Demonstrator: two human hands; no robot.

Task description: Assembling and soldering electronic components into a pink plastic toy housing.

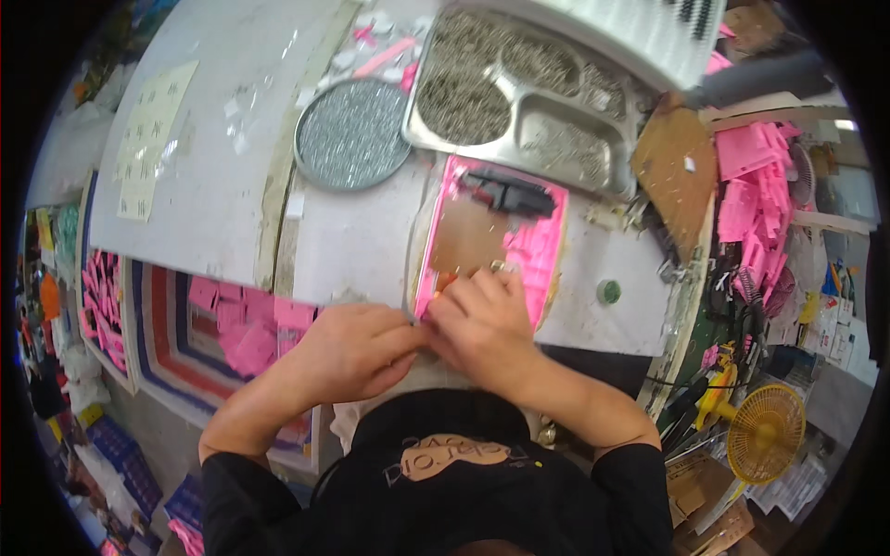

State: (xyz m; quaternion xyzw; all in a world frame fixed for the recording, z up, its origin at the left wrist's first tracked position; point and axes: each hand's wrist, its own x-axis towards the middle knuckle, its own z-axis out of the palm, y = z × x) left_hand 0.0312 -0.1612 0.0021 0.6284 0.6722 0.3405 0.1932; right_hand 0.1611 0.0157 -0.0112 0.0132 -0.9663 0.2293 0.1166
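A shallow pink plastic case [541, 243] lies on the bench in front of me. A brown flat panel [468, 236] shows inside it, and a black part [510, 193] lies across its far end. My right hand [484, 324] curls over the case's near edge, fingers bent inward and closed. Beside it, my left hand [363, 345] meets it at the near left corner with fingers pressed together. Whatever sits between the left fingertips is hidden. A small orange bit [447, 281] shows next to the right fingers.
Beyond the case stands a metal compartment tray [443, 146] of small metal pieces. To its left is a round grey dish [301, 139] of shiny pins. A small green round object [608, 292] lies right of the case. Pink parts [756, 190] hang right, above a yellow fan [765, 434].
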